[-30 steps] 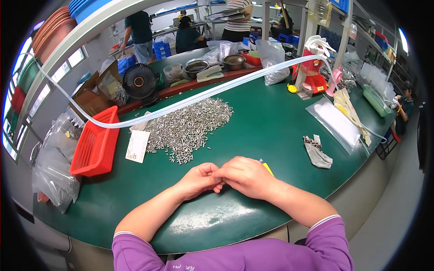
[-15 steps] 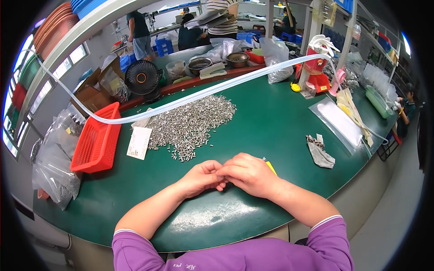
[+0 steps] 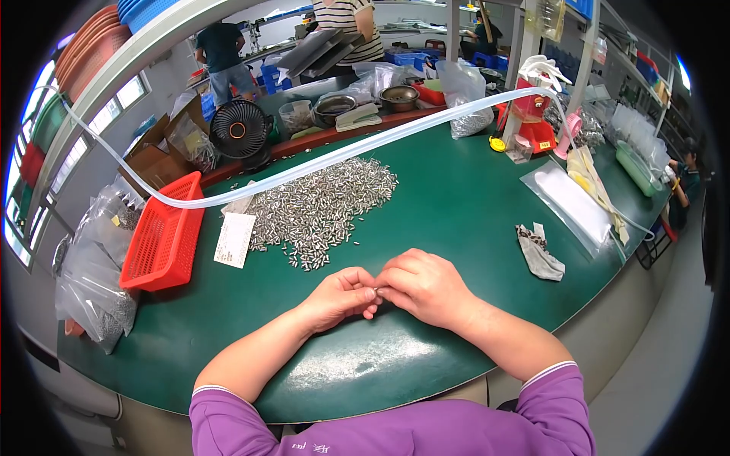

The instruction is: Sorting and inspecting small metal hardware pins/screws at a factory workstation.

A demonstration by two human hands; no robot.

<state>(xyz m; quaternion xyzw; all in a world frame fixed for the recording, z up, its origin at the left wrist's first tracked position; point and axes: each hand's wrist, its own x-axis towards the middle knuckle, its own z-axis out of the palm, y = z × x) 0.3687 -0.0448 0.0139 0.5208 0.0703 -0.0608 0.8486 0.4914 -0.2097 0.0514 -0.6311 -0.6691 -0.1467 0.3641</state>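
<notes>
Above the near part of the green table (image 3: 449,190), my left hand (image 3: 342,298) and my right hand (image 3: 426,285) meet at the fingertips. Both are closed in a pinch. Between them shows a tiny silvery metal piece (image 3: 379,292), mostly covered by the fingers, so its exact shape is unclear. Farther off, to the left of my hands, lies a wide pile of short metal pins (image 3: 319,209), loose on the tabletop. A white paper slip (image 3: 234,240) rests at the pile's left edge.
A red plastic basket (image 3: 161,235) and filled clear bags (image 3: 95,281) stand at the left. A pale tube (image 3: 334,161) arches across the table. A black fan (image 3: 239,131) stands at the back; a grey cloth (image 3: 541,257) and a clear plastic packet (image 3: 566,201) lie right.
My right hand has risen slightly and turned, still pinching beside the left. The yellow object behind it no longer shows. In the background, a person in stripes has shifted left, carrying dark trays.
</notes>
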